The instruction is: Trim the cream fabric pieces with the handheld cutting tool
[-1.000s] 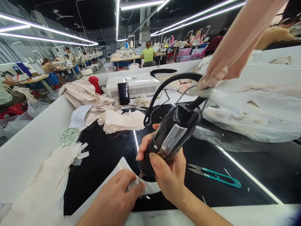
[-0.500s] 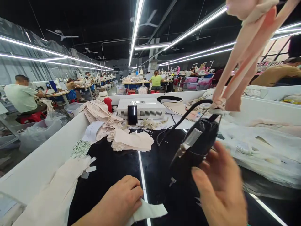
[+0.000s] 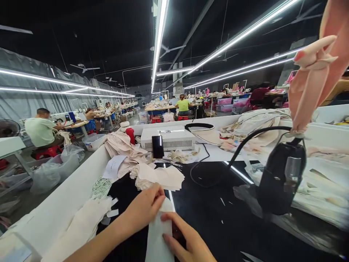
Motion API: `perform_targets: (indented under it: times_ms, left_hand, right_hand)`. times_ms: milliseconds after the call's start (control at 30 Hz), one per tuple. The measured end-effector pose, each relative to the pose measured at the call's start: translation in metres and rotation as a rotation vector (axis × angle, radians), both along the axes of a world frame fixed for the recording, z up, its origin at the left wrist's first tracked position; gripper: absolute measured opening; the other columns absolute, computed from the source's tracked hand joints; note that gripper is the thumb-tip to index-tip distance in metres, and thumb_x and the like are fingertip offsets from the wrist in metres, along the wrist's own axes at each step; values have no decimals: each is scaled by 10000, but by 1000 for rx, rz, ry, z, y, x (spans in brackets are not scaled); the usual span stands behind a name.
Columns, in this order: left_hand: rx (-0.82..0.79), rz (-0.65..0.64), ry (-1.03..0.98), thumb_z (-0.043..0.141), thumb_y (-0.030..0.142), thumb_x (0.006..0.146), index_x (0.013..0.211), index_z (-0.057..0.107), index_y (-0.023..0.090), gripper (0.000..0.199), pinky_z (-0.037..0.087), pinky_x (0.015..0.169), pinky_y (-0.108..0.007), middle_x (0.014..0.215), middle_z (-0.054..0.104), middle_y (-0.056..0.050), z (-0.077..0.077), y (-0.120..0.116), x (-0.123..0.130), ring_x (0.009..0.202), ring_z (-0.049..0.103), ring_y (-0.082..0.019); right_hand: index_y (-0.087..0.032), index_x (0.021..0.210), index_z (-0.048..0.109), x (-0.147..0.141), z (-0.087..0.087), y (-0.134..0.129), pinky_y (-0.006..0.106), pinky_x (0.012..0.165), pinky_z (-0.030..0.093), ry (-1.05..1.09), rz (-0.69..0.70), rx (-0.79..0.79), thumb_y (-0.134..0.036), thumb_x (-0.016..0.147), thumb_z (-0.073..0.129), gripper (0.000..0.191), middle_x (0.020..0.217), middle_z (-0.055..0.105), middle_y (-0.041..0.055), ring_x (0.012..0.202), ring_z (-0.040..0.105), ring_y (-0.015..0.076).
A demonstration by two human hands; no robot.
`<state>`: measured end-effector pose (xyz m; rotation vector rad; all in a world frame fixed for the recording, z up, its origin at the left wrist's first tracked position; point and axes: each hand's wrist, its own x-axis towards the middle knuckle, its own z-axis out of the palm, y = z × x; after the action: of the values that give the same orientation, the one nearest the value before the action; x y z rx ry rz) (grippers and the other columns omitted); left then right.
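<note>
A pale strip of fabric point(image 3: 159, 238) lies lengthwise on the black tabletop at the bottom centre. My left hand point(image 3: 148, 203) is closed on the strip's upper end, thumb and fingers pinched together. On the strip's right edge rests my right hand point(image 3: 185, 236), its thumb and index finger apart, the other fingers partly hidden. Just beyond my left hand lies a stack of cream fabric pieces point(image 3: 160, 176). A black hand-held machine point(image 3: 278, 182) wrapped at the top with pink cloth hangs at the right, away from both hands.
Behind the stack stand a phone point(image 3: 157, 146) and a white box point(image 3: 174, 136). Cream cloth point(image 3: 84, 222) and green cords point(image 3: 100, 187) lie at left. A plastic-wrapped pile point(image 3: 324, 193) is at right, scissor tips point(image 3: 249, 256) at the bottom. People sit at tables beyond.
My right hand has left the black machine and come left to the fabric strip. The machine hangs farther right, more upright. My left hand moved up slightly; the strip now runs lengthwise.
</note>
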<state>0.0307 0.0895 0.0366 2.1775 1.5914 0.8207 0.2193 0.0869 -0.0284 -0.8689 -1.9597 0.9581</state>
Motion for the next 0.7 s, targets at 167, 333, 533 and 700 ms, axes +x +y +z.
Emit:
perform_targets:
  times_ms: [167,333,533,700]
  left_hand:
    - [14,160,-127,523,240,1055,1149,606,172,143,519,691,-261,764,616,37,18,46,-24,696,616,-137]
    - [7,311,-151,658,381,1024,1279,628,170,333,603,876,-432,1260,651,-98,23,85,-48,1034,685,-234]
    - [2,405,-39,659,368,1022,1301,622,178,339,589,923,-459,1304,638,-105,8,100,-62,1093,672,-250]
    - [-13,417,47,660,368,1022,1304,620,179,342,586,928,-463,1311,635,-106,-7,99,-67,1102,669,-253]
  right_hand:
    - [-236,860,726,-15,19,42,282,535,458,8,-51,5,-398,924,498,287,621,612,-24,570,560,182]
    - [-220,1148,659,-15,36,103,321,661,512,-74,-190,30,-343,925,513,294,748,626,-27,670,602,189]
    - [-158,1125,680,-23,43,150,408,843,599,-330,-180,79,-362,1010,647,237,1064,716,57,918,704,203]
    - [-173,1249,651,-29,49,155,451,903,609,-518,-200,139,-351,1014,650,295,1234,691,92,1043,704,237]
